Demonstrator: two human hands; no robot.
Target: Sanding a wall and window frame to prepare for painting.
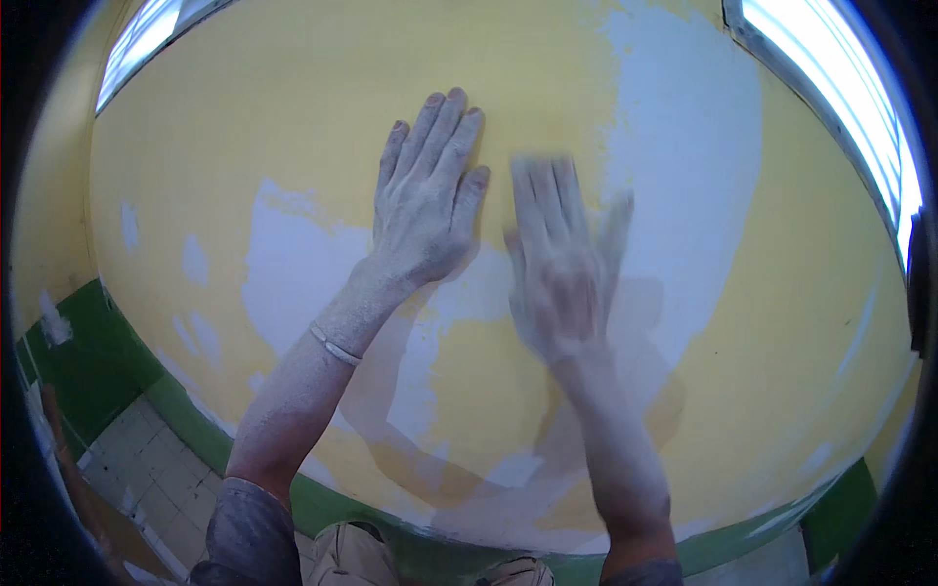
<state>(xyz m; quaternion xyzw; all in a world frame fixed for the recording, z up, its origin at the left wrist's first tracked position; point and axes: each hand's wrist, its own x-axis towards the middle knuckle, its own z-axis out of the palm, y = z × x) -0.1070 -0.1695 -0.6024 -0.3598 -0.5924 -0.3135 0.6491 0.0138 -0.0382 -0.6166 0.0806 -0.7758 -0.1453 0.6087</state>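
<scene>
My left hand (425,187) lies against the yellow wall (527,66), coated in pale dust, fingers pointing up and slightly spread. It holds nothing that I can see. A thin band (335,346) circles that wrist. To its right, my right hand (560,271) is blurred and dusty. Its middle fingers are together and straight, while the thumb and little finger stand out to the sides. Whether a thin thing lies under that palm is hidden. White patches of filler (681,168) cover parts of the wall around and between both hands.
Bright windows (143,44) (828,80) stand at the upper left and upper right. A green band (330,505) runs along the wall's base. Tiled floor (157,469) shows at lower left. My knees in light trousers (352,553) are close to the wall's foot.
</scene>
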